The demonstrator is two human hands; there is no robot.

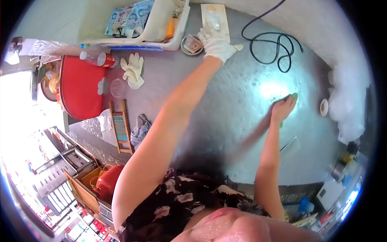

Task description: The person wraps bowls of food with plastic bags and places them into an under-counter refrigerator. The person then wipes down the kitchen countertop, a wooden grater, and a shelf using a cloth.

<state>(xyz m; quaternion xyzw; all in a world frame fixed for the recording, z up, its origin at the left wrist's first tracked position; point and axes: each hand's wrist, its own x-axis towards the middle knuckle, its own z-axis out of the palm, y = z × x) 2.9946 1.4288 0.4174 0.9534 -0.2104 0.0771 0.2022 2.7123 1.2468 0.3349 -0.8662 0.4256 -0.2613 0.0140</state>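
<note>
My left hand point(217, 45), in a white glove, reaches to the near end of a pale board point(225, 28). Its fingers look spread, beside a small bowl point(192, 44) with a packet in it; a shiny white item point(214, 20) lies on the board beyond the fingertips. On the right, my bare right hand point(284, 108) presses on a green cloth or pad point(294, 97) against the grey tabletop point(238, 92). Most of that green piece is hidden under the fingers.
White bins point(177, 34) holding banknotes stand at the upper left. Below them are a bottle point(108, 60), a spare glove point(133, 71), a red chair point(80, 86), a wooden-framed washboard point(120, 127) and a crumpled cloth point(141, 128). A black cable point(262, 38) coils at the upper right.
</note>
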